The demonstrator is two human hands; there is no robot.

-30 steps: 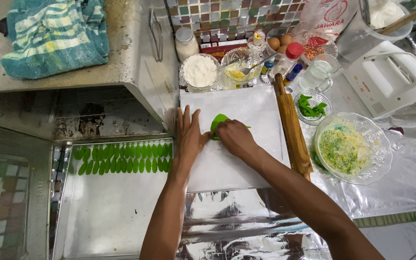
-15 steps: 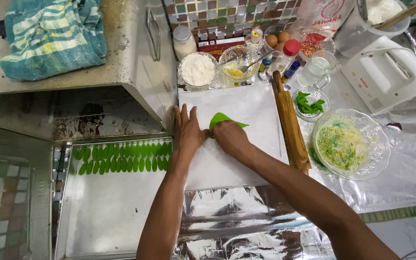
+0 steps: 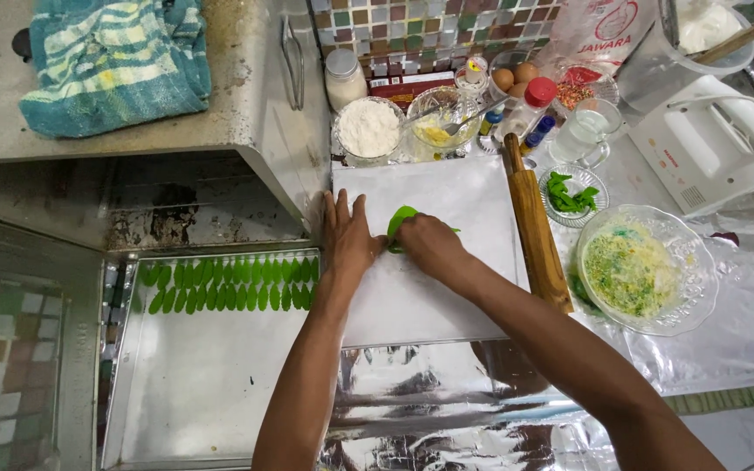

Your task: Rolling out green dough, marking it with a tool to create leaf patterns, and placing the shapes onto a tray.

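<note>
On the foil-covered worktop (image 3: 447, 410), the left hand (image 3: 348, 237) lies flat, fingers spread, on a white board (image 3: 447, 288). The right hand (image 3: 429, 246) presses a flat green dough piece (image 3: 400, 220); its long axis cannot be told. Beyond, a glass bowl (image 3: 368, 131) holds white flour.

So the board (image 3: 447, 288) sits in the middle of the table (image 3: 743, 349), baking tray (image 3: 202, 401) just left of it with rows of dough leaves (image 3: 229, 284) along its far end. Rolling pin (image 3: 536, 231) lies along the board's right edge, big glass bowl (image 3: 643, 270) right of that. Flour bowl (image 3: 368, 131) and egg bowl (image 3: 440, 118) sit behind the board, hand mixer (image 3: 709, 144) far right. Towel (image 3: 115, 61) lies on the oven top (image 3: 246, 96), back left.
</note>
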